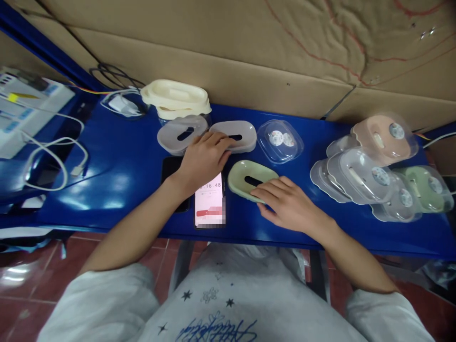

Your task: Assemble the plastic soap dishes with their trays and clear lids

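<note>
My left hand (203, 159) reaches over a phone (209, 202) and its fingertips rest on a grey oval lid (239, 134) with a slot. A second grey lid (181, 133) lies just left of it. My right hand (285, 202) lies flat, fingers stretched, on the near edge of a pale green oval lid (245, 173). Neither hand grips anything. A clear plastic cover (280, 141) with two round stickers sits behind the green lid.
Cream trays (176, 97) are stacked at the back. Several clear, pink and green covered dishes (381, 178) pile up at the right. A second dark phone (171, 167), white cables (53, 156) and a device sit at the left. Cardboard (249, 52) walls the back.
</note>
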`<state>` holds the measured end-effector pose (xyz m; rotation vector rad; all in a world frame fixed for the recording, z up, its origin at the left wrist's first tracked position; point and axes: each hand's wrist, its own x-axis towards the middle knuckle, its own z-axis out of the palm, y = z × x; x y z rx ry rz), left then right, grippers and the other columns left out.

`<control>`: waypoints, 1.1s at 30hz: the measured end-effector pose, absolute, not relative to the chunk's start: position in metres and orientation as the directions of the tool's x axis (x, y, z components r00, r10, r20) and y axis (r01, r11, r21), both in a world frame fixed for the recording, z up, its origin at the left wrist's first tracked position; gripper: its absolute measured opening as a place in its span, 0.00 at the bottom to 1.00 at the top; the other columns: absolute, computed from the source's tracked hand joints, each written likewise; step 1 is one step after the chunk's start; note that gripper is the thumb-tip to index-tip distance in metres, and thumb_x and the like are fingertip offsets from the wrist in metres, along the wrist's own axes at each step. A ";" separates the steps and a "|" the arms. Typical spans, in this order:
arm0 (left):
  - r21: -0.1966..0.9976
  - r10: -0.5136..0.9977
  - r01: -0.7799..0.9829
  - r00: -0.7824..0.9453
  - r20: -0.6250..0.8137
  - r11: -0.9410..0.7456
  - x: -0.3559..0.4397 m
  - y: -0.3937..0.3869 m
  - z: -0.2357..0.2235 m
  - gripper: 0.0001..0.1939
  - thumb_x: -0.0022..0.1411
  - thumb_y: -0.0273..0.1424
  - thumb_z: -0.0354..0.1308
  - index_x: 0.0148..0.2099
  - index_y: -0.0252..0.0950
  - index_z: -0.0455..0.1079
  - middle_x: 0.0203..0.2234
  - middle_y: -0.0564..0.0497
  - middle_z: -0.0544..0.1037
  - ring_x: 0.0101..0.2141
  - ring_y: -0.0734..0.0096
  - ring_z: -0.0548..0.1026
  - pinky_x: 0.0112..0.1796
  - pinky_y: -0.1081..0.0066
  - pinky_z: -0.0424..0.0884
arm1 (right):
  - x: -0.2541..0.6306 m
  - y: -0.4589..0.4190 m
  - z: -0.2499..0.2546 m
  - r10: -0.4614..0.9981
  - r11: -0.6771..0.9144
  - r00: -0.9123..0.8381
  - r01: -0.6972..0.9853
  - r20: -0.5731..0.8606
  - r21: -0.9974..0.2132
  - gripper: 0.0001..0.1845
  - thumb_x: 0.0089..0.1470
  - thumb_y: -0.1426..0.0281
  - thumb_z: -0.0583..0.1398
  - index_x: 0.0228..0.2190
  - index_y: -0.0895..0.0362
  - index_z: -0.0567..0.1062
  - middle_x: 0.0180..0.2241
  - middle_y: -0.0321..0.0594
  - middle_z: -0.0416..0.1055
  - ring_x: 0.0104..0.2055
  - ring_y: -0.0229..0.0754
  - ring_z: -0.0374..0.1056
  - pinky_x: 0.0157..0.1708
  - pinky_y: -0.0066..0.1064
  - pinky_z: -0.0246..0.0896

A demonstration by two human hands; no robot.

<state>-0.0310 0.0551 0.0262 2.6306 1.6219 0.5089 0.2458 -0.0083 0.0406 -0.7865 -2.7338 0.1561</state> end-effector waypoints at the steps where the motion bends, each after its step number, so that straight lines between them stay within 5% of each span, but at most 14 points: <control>1: 0.182 0.868 0.863 0.417 0.271 -0.471 -0.030 0.054 0.026 0.19 0.77 0.29 0.52 0.64 0.37 0.76 0.59 0.41 0.81 0.58 0.45 0.79 0.56 0.48 0.74 | 0.247 -0.006 0.038 0.545 0.838 -0.803 0.518 0.239 -0.172 0.13 0.72 0.69 0.59 0.51 0.58 0.81 0.47 0.45 0.84 0.47 0.49 0.77 0.48 0.43 0.69; 5: 0.176 0.839 0.842 0.441 0.318 -0.510 -0.026 0.050 0.030 0.19 0.79 0.29 0.49 0.63 0.35 0.76 0.59 0.39 0.80 0.60 0.44 0.78 0.57 0.46 0.74 | 0.254 0.010 0.036 0.615 0.789 -0.728 0.571 0.303 -0.229 0.17 0.76 0.61 0.58 0.53 0.56 0.81 0.50 0.46 0.83 0.52 0.50 0.78 0.52 0.43 0.70; 9: 0.145 0.813 0.834 0.456 0.361 -0.532 -0.026 0.046 0.035 0.18 0.80 0.29 0.49 0.62 0.35 0.76 0.58 0.38 0.81 0.59 0.44 0.79 0.57 0.46 0.74 | 0.262 0.025 0.035 0.771 0.620 -0.506 0.734 0.385 -0.276 0.21 0.78 0.64 0.51 0.58 0.56 0.79 0.60 0.49 0.79 0.62 0.53 0.74 0.60 0.48 0.68; 17: 0.012 0.846 0.902 0.400 0.353 -0.431 -0.035 0.050 0.040 0.16 0.79 0.28 0.49 0.58 0.35 0.77 0.56 0.40 0.82 0.54 0.44 0.80 0.54 0.47 0.74 | 0.272 0.039 0.009 0.901 0.370 -0.310 0.914 0.302 -0.165 0.35 0.76 0.52 0.48 0.72 0.60 0.65 0.74 0.61 0.60 0.77 0.67 0.56 0.71 0.67 0.55; 22: 0.093 0.904 0.967 0.184 0.386 -0.236 -0.057 0.064 0.049 0.19 0.76 0.27 0.50 0.64 0.39 0.71 0.64 0.41 0.76 0.62 0.45 0.74 0.59 0.46 0.70 | 0.258 0.023 0.018 0.801 0.571 -0.495 0.801 0.337 -0.180 0.30 0.76 0.54 0.52 0.71 0.54 0.67 0.75 0.54 0.61 0.77 0.60 0.57 0.72 0.60 0.56; 27: 0.213 0.924 0.972 0.013 0.382 -0.102 -0.087 0.086 0.046 0.27 0.76 0.30 0.47 0.74 0.42 0.59 0.76 0.48 0.60 0.73 0.56 0.57 0.71 0.41 0.52 | 0.245 0.008 0.022 0.632 0.771 -0.725 0.625 0.274 -0.124 0.23 0.76 0.58 0.57 0.63 0.55 0.75 0.69 0.50 0.70 0.73 0.56 0.64 0.73 0.56 0.51; 33: 0.147 0.929 0.987 0.005 0.371 -0.063 -0.112 0.107 0.024 0.23 0.77 0.35 0.45 0.69 0.42 0.66 0.64 0.51 0.72 0.65 0.54 0.59 0.70 0.36 0.41 | 0.255 0.017 0.016 0.727 0.674 -0.616 0.725 0.303 -0.142 0.16 0.73 0.71 0.56 0.56 0.58 0.78 0.59 0.50 0.80 0.62 0.55 0.75 0.64 0.52 0.61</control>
